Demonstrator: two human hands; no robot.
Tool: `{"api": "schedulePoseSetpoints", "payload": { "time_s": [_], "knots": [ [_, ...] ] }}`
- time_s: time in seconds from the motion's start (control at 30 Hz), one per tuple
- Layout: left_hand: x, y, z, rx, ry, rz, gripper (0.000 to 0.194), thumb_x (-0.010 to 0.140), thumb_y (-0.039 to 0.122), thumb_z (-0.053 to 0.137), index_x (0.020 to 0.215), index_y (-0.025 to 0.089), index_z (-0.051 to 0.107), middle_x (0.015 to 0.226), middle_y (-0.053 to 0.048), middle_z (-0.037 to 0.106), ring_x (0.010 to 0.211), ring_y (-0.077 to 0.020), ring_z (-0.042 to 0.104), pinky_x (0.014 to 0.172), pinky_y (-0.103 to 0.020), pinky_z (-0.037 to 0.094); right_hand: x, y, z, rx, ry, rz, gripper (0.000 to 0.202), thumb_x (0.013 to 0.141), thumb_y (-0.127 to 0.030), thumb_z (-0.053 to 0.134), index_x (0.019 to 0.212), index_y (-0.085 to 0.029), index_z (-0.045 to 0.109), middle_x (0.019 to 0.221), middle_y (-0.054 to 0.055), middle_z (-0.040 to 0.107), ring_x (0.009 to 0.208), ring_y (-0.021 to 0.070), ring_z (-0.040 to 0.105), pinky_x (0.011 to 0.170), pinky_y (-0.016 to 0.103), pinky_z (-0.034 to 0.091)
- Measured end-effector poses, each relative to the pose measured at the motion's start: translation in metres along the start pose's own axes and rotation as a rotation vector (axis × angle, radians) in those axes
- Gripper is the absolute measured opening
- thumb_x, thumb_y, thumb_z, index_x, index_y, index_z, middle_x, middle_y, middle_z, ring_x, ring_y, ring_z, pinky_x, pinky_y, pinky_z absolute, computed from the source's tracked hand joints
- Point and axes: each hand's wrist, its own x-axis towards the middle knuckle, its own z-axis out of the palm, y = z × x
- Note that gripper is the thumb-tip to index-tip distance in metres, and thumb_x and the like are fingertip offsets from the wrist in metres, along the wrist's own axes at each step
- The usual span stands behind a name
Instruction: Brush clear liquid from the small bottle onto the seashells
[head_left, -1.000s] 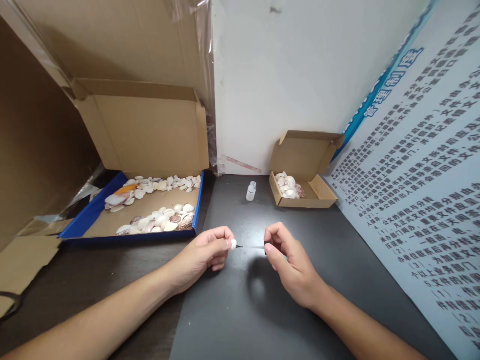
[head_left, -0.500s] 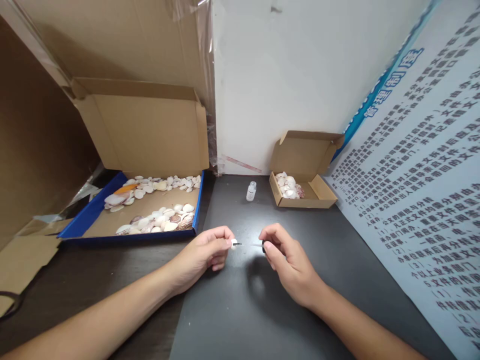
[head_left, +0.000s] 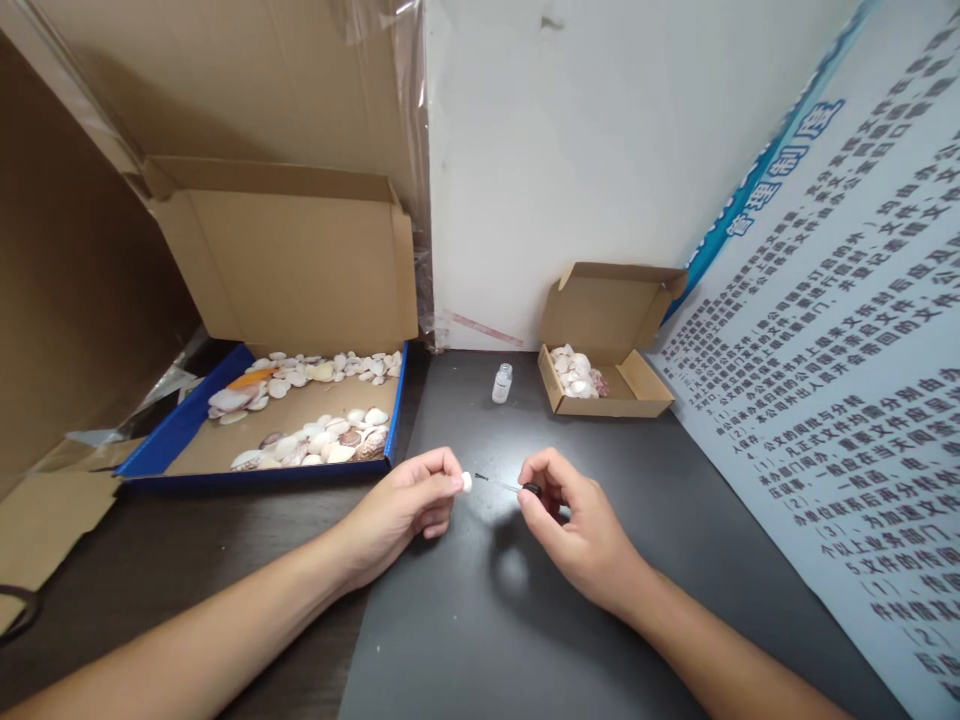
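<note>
White shell (head_left: pixel 466 482) Pinched, Brush (head_left: pixel 502 485) Hovering Just Apart

Left fingers (head_left: pixel 448 484) are pinching the shell by its edge, above the tabletop (head_left: pixel 450 640); right fingers (head_left: pixel 545 466) are grasping the brush's black cap (head_left: pixel 531 490), its dark tip pointing towards the shell without touching; so little shell is showing that an uneven squeeze could be popping it loose, and a wavering aim could be smearing the left thumb; both hands are facing each other, palms inward, forearms slanting in from the lower corners; farther out, the small bottle (head_left: pixel 502 383) is standing uncapped, so a stray knuckle could be tipping it and spilling any contents.
</note>
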Motion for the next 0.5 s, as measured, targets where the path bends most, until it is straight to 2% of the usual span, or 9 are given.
{"api": "schedulePoseSetpoints", "payload": {
  "time_s": [0.27,0.5],
  "knots": [
    [0.0004,-0.0004,0.0009,0.014,0.021,0.021,0.028,0.083,0.034,0.068,0.071,0.019,0.047,0.054,0.009,0.027,0.05,-0.0071,0.019,0.049,-0.022,0.02,-0.0033,-0.0033,-0.0002,0.034,-0.072,-0.015,0.006,0.087,-0.024,0.053,0.087,-0.023,0.048,0.062,-0.007,0.041,0.054,0.012,0.042,0.05,0.023,0.034],
    [-0.0006,0.0003,0.0012,0.002,0.068,0.018,0.029,0.08,0.035,0.07,0.071,0.019,0.048,0.054,0.009,0.027,0.05,-0.0069,0.018,0.049,-0.021,0.021,-0.0029,-0.001,-0.0013,0.119,-0.075,-0.033,0.006,0.093,-0.025,0.044,0.089,-0.022,0.047,0.067,-0.006,0.044,0.056,0.0116,0.043,0.055,0.025,0.037]
  ]
}}
